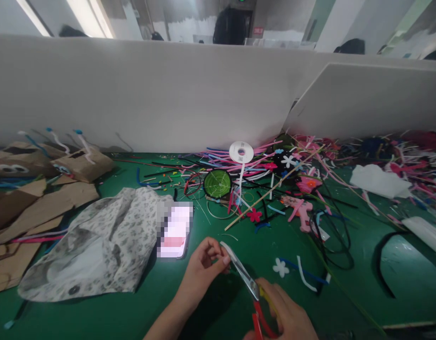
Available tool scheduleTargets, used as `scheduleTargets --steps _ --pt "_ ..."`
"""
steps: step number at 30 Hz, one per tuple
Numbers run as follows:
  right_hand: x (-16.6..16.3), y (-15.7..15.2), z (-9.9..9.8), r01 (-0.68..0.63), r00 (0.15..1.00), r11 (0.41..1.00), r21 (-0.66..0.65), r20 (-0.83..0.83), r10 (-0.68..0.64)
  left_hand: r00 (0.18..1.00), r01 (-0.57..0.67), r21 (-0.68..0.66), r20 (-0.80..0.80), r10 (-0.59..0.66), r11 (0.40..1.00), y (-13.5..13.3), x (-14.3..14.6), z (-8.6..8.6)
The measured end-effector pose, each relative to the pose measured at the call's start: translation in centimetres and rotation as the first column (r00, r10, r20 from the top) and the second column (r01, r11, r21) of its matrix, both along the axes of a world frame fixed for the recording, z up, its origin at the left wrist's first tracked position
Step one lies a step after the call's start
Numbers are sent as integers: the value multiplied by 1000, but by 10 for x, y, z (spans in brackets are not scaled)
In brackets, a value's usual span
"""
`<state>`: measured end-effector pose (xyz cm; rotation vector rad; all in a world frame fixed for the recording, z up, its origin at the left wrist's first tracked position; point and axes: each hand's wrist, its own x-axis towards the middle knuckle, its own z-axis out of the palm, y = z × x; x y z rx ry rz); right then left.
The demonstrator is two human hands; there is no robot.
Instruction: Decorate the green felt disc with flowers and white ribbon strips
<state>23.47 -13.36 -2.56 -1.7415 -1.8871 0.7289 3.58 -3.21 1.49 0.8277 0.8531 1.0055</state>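
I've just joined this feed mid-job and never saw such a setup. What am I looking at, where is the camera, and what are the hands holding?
No machine here: a person works bare-handed, filmed by one camera on their head, looking down. The right hand holds red-handled scissors. The left hand pinches something small at the blade tips; too small to tell what. On the green table lie a patterned cloth bag, a phone, a white ribbon spool, a green spool, pipe cleaners and brown paper bags.

Red-handled scissors (pixel 249 283) with silver blades over a green table (pixel 210 302).
A grey-and-white floral-print cloth bag (pixel 97 245) lies beside brown paper bags (pixel 33 198); pink, blue and black pipe cleaners (pixel 310 189) surround a green spool (pixel 218 183), a white ribbon roll (pixel 241 152) and a white felt flower (pixel 280 267).
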Motion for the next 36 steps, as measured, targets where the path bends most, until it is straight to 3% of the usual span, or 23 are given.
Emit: scheduleTargets --steps 5,10,16,22,31,36 --pt "1 -1 -3 -41 999 990 136 36 36 1000 13 0 -16 -13 1000 0 -1 2" --pt "4 0 1 -63 996 983 170 78 50 1000 28 -9 -9 -28 1000 1 -2 -2" --pt "10 2 5 -167 985 974 155 80 156 993 82 13 -85 -81 997 0 -8 -5" --pt "10 1 4 -132 991 978 161 55 125 952 162 153 -285 -113 975 -1 -14 1" --pt "18 -1 -1 -196 979 977 89 83 189 951 167 149 -286 -119 975 -2 -13 1" --pt "14 -1 -1 -122 993 992 23 7 122 948 183 160 -291 -131 970 -1 -15 0"
